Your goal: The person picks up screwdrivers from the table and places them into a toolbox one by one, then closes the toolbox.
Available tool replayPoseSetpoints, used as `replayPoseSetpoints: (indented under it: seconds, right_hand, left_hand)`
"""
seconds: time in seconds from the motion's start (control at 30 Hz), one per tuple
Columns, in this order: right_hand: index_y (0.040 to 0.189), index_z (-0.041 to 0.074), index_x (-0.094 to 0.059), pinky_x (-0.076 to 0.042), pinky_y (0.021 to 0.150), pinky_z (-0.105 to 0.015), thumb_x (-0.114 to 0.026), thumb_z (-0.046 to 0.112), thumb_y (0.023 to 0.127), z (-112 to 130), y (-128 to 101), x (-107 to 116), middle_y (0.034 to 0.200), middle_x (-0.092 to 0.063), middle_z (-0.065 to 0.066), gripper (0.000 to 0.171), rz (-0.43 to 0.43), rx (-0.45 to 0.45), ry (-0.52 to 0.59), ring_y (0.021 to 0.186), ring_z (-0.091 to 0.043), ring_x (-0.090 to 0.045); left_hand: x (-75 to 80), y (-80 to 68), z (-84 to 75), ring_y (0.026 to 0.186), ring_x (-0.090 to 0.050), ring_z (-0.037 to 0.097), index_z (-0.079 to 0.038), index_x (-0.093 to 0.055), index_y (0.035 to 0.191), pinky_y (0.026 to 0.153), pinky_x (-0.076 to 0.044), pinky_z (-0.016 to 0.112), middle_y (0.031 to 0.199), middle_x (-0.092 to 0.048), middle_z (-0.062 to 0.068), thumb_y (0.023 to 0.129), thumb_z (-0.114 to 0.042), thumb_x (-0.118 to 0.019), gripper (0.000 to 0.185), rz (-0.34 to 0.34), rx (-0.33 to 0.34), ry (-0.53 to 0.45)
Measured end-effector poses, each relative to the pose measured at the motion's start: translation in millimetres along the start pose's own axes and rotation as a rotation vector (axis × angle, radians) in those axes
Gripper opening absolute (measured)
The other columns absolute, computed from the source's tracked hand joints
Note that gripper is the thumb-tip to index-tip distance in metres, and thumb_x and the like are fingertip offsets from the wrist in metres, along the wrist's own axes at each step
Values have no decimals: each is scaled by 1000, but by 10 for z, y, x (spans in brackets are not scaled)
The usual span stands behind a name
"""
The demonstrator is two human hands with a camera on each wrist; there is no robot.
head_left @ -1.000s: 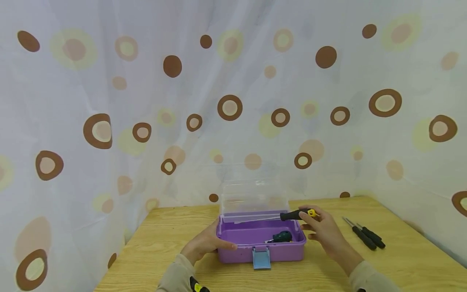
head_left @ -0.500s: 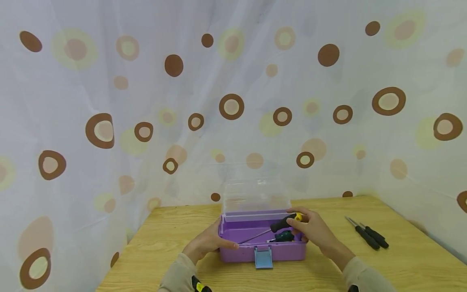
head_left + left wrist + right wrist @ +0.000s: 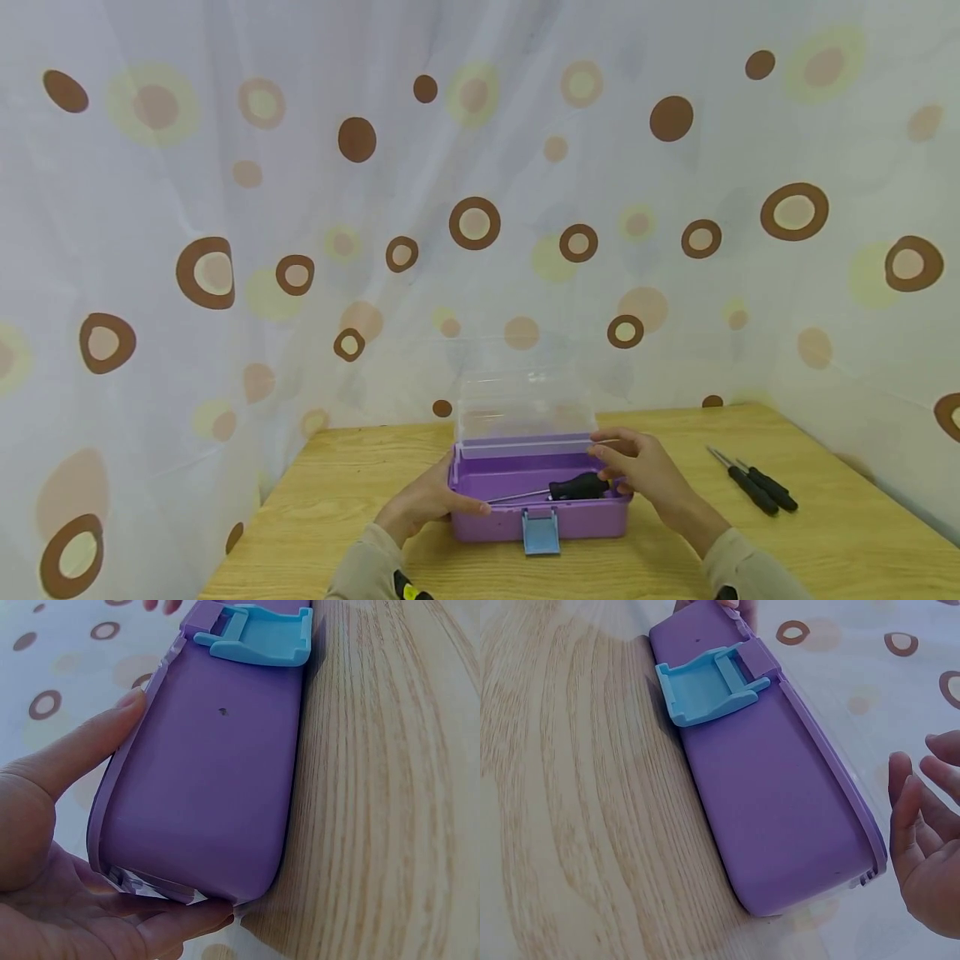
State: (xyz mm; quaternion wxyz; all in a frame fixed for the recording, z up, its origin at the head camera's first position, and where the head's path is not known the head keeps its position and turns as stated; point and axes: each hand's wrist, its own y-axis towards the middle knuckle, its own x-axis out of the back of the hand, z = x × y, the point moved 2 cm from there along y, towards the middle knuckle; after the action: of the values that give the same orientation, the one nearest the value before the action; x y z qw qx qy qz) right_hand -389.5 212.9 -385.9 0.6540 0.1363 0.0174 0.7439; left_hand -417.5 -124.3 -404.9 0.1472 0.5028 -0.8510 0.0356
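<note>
The purple plastic toolbox (image 3: pixel 538 500) with its clear lid up sits on the wooden bench (image 3: pixel 847 533); likely light, stiff and smooth-walled, best gripped at its ends. The left hand (image 3: pixel 423 502) grips its left end. The right hand (image 3: pixel 645 471), released, hovers beside a black-handled screwdriver (image 3: pixel 558 489) inside. Two black screwdrivers (image 3: pixel 753 487) lie well right, nothing obstructing.
</note>
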Motion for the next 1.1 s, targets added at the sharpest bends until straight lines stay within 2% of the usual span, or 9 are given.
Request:
replayPoseSetpoints:
  seconds: [0.27, 0.53, 0.93, 1.1]
  right_hand:
    - [135, 0, -61, -55, 63, -32, -68, 25, 102, 15, 18, 54, 116, -71, -13, 42, -36, -12, 15, 93, -35, -68]
    - [137, 0, -59, -56, 69, -39, -66, 25, 104, 16, 22, 91, 115, -72, -10, 43, -39, -9, 6, 94, -33, -67]
    - [138, -1, -59, -57, 69, -38, -64, 25, 105, 28, 27, 149, 113, -72, -8, 42, -30, 22, 6, 91, -27, -68]
    - [137, 0, -60, -56, 71, -38, -65, 28, 104, 59, 8, 186, 116, -71, -13, 43, -39, 23, -13, 94, -29, -68]
  left_hand:
    - [6, 9, -1, 134, -47, 43, -12, -11, 166, 113, -34, 60, 151, -46, 23, 77, -10, -91, 119, 8, -4, 4]
    - [10, 6, -3, 132, -48, 43, -11, -9, 166, 113, -34, 60, 151, -46, 23, 76, -10, -91, 121, 5, 7, 0]
    - [2, 5, 2, 134, -46, 44, -12, -10, 166, 113, -33, 61, 152, -44, 23, 78, -10, -91, 120, 13, 9, 6]
    - [3, 10, -3, 134, -46, 44, -10, -9, 166, 115, -31, 62, 152, -45, 23, 77, -9, -91, 120, 15, 0, -3]
